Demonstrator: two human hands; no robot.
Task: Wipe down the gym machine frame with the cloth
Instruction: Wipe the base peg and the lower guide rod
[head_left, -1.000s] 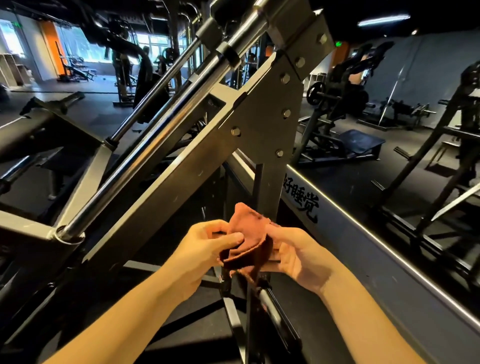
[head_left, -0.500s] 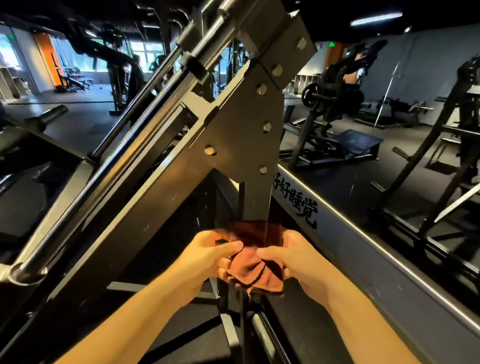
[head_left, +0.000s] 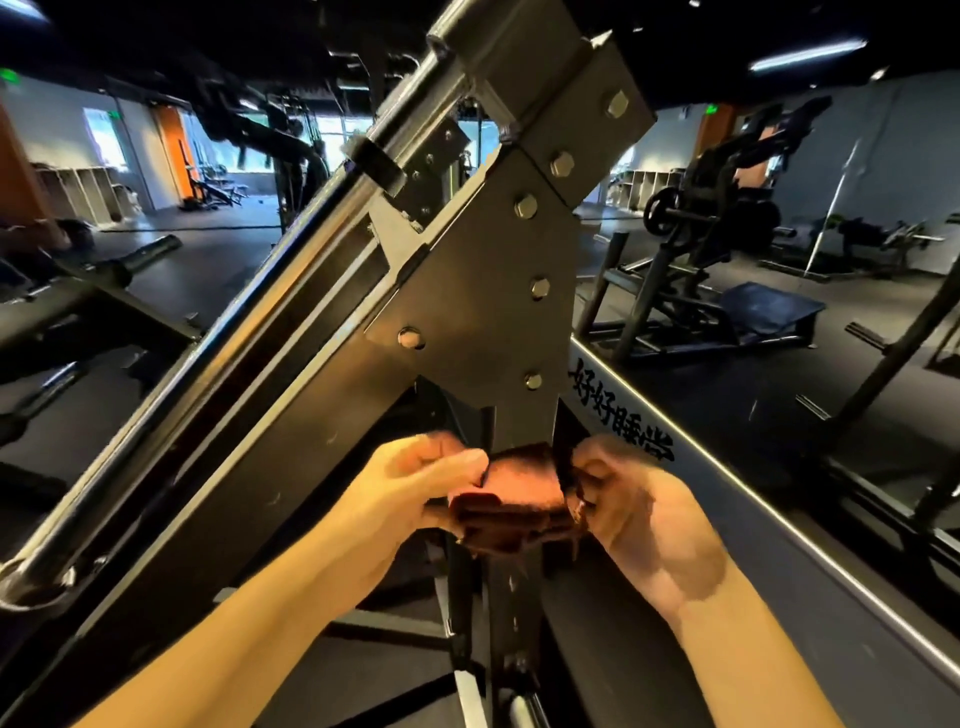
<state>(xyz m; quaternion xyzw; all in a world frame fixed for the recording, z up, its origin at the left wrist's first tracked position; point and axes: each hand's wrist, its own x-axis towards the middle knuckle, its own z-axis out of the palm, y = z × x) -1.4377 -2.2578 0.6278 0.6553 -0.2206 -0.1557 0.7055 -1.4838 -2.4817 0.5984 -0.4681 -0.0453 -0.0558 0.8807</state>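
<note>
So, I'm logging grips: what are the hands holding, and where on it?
The cloth: left hand pinches its left edge, right hand its right edge.

A single head-worn wide-angle camera looks forward and slightly down, close to the gym machine frame (head_left: 467, 291), with the gym floor (head_left: 701, 395) stretching behind.
</note>
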